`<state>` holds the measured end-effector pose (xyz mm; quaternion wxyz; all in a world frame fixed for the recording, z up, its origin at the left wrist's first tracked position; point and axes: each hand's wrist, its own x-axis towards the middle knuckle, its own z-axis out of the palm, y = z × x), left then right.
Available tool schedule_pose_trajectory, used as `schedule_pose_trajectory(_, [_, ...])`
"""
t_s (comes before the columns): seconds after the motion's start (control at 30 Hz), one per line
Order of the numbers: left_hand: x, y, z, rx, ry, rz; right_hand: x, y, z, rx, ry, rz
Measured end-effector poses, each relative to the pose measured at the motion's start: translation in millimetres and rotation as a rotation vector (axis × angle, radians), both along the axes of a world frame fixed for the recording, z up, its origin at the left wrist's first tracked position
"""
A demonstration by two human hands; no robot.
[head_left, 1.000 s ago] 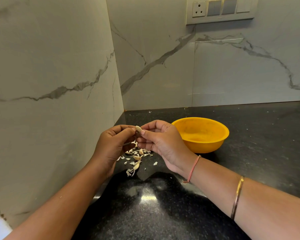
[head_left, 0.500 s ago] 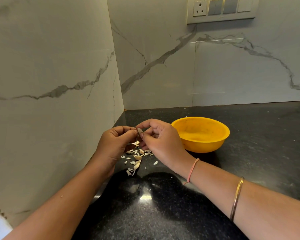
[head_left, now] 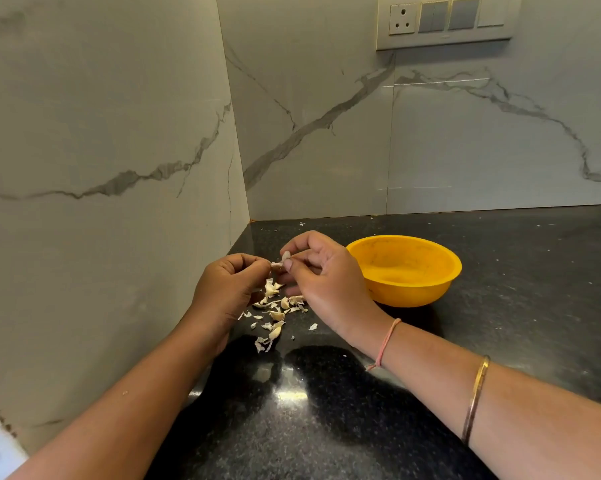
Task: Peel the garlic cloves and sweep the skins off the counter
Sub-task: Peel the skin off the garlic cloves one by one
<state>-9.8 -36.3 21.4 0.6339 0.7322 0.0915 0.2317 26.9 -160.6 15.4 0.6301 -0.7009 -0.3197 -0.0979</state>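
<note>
A small pale garlic clove (head_left: 285,257) is pinched between the thumb and fingers of my right hand (head_left: 326,285). My left hand (head_left: 228,292) meets it from the left, its fingertips pinching a bit of skin at the clove's lower end. Both hands hover just above the black counter (head_left: 326,427), near the corner of the marble walls. Under them lies a scatter of dry garlic skins (head_left: 274,315) with a few cloves mixed in.
A yellow bowl (head_left: 404,270) stands on the counter right behind my right hand; I see nothing inside it. Marble walls close off the left and the back. A switch and socket plate (head_left: 444,20) sits high on the back wall.
My hands have shifted slightly and the right fingers have turned the clove, so more of it shows. The left fingertips now pull at skin by its lower end. The pile and bowl have not moved.
</note>
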Motion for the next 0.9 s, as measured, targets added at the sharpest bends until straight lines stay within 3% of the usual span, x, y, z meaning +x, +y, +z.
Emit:
schedule_pose_trajectory(0.37, [4,8,-4,-0.040,0.016,0.119,-3,-3,9,0.190,0.150,0.079])
schedule_pose_trajectory(0.5, [1,6,-1,0.043,-0.040,0.036,-3,-4,9,0.210,0.181,0.096])
schedule_pose_trajectory(0.7, [-5,-1,2,-0.061,-0.082,-0.097,0,-4,6,0.148,0.083,0.051])
schedule_pose_trajectory(0.9, [-4,-2,1,-0.011,-0.080,-0.089,4,-4,4,0.032,-0.038,0.007])
